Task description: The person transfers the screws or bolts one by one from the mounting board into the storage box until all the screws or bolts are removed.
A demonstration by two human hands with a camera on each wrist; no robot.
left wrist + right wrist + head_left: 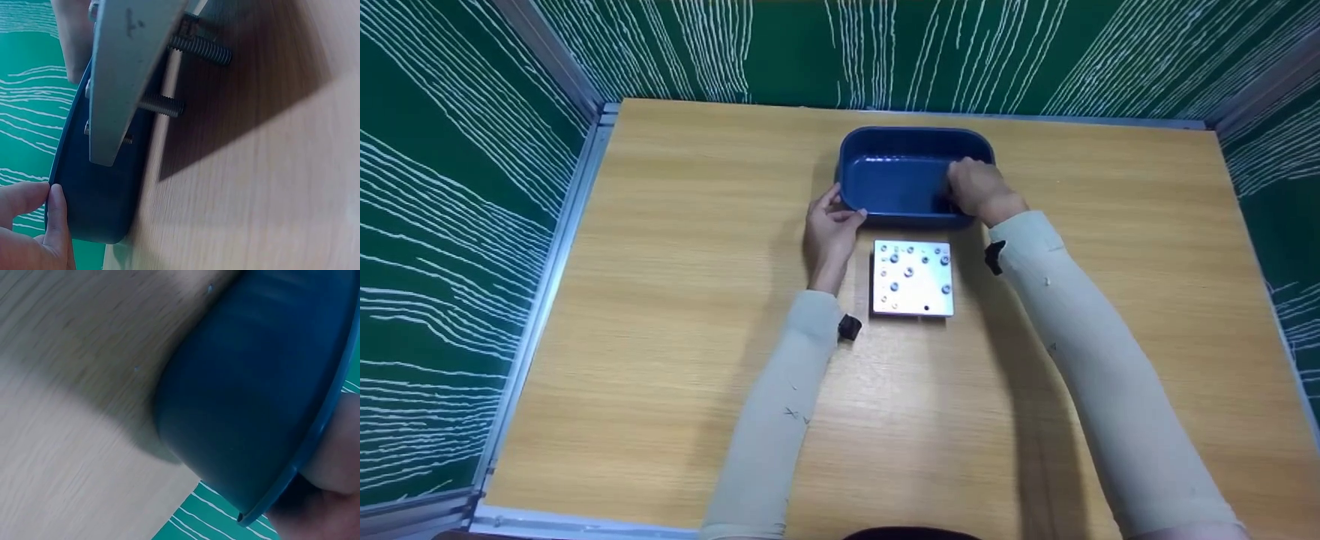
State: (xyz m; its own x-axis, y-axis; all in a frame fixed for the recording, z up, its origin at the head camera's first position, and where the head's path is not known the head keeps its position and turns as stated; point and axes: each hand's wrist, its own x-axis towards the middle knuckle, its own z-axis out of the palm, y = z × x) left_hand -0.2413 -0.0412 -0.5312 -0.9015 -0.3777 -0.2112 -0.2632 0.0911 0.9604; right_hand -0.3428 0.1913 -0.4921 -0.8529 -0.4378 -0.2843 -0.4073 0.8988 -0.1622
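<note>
A dark blue plastic bin (pixel 896 184) stands on the wooden table in the head view. My left hand (pixel 831 236) pinches its rim at the front left corner, with thumb and finger meeting there in the left wrist view. My right hand (pixel 981 187) reaches over the right side into the bin with bent fingers. Its fingertips are hidden, so whether they hold anything does not show. Just in front of the bin, between the forearms, sits a square silver metal plate (pixel 911 281) with several bolts and holes. Threaded bolt shanks (pixel 205 49) stick out beneath it in the left wrist view.
The wooden table (pixel 682 337) has a metal frame edge (pixel 551 262) on the left. Green panels (pixel 791 52) with white wavy lines enclose the back and sides. Small black devices (pixel 849 328) are worn at both wrists.
</note>
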